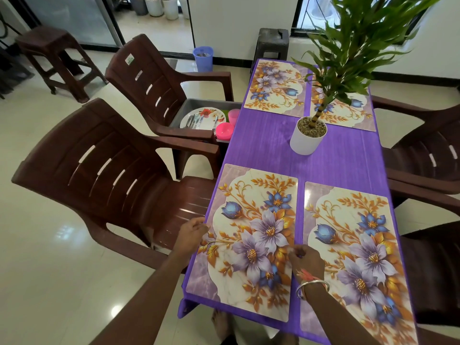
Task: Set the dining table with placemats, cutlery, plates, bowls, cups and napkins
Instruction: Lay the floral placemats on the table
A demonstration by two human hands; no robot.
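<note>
Purple table (268, 145), 4 floral placemats flat on it: 2 near, 2 far. Left hand (193, 231) pinches left edge of near-left placemat (249, 220). Right hand (307, 261), fingers curled, at its right edge; grasp cannot be told. Potted plant (308, 138) mid-table. Grey tub (189, 105) on far-left chair (149, 78) holds plate (209, 113), cutlery (194, 122), pink cup (234, 116).

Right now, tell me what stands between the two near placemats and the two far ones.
Only the white plant pot, standing on otherwise bare purple tablecloth; the head view shows it.
</note>
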